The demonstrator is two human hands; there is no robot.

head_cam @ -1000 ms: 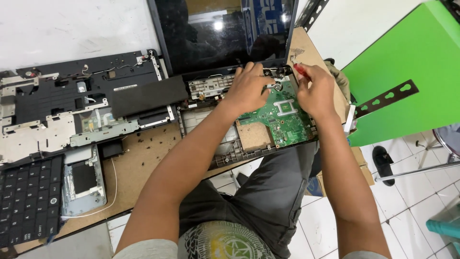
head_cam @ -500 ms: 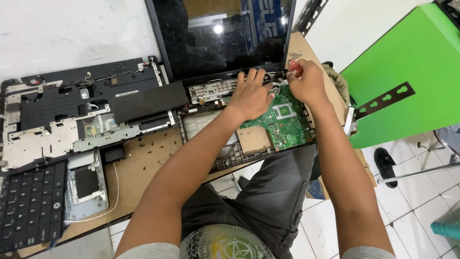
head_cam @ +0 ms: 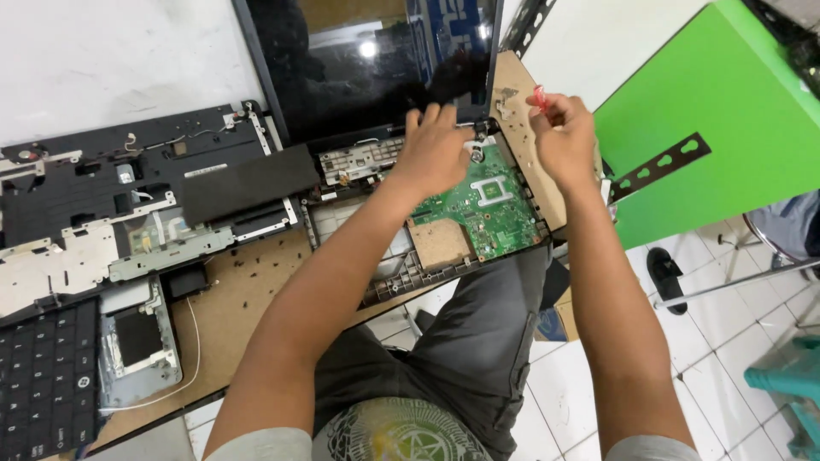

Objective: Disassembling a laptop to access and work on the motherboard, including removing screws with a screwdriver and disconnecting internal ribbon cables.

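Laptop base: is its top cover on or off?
Off. The green circuit board lies bare in the laptop base, under the left hand.

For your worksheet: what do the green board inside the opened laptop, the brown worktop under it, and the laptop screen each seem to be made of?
Green board: looks like rigid circuit-board laminate with a green coating, dotted with small metallic parts. Brown worktop: probably pressed wood board; matte, flat brown, scuffed and speckled. Laptop screen: glossy glass or plastic; it mirrors a lamp and shapes. The left hand rests at the board's upper edge.
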